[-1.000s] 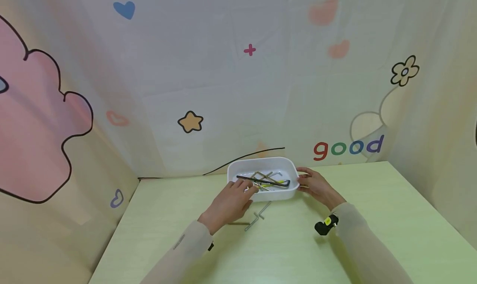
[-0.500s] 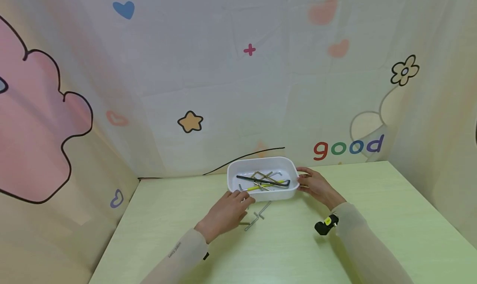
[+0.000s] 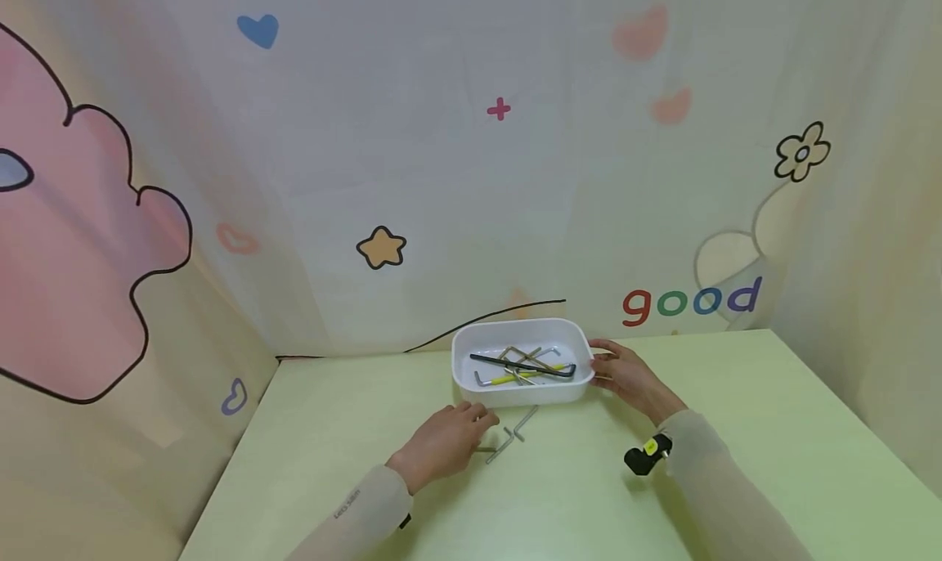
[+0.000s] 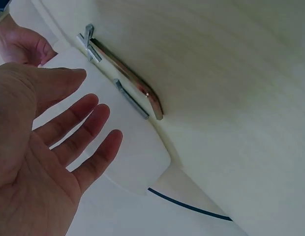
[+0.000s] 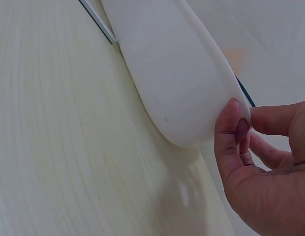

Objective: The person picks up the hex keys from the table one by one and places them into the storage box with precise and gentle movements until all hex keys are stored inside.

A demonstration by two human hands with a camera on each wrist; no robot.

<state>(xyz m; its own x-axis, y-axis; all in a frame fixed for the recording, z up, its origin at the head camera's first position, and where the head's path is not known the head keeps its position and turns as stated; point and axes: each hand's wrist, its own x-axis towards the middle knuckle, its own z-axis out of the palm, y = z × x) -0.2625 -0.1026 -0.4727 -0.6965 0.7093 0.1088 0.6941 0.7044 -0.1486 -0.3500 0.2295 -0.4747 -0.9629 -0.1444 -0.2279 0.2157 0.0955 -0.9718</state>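
Note:
My right hand pinches the right end of a white plastic tray, its thumb and fingers at the rim in the right wrist view. Inside lie several L-shaped hex keys, among them a long black hex key and a yellow hex key. On the table before the tray are a silver hex key, another silver hex key and a brass-coloured hex key. My left hand hovers just left of these, fingers relaxed and apart, holding nothing; it partly hides the brass-coloured one in the head view.
The pale green table ends at a patterned curtain right behind the tray. Further curtain panels hang at the left and right sides. A small black camera is strapped at the right wrist.
My left hand has withdrawn from over the tray, down toward the table in front of it, uncovering the yellow hex key's end. The right hand stays on the tray; the head view tilts slightly.

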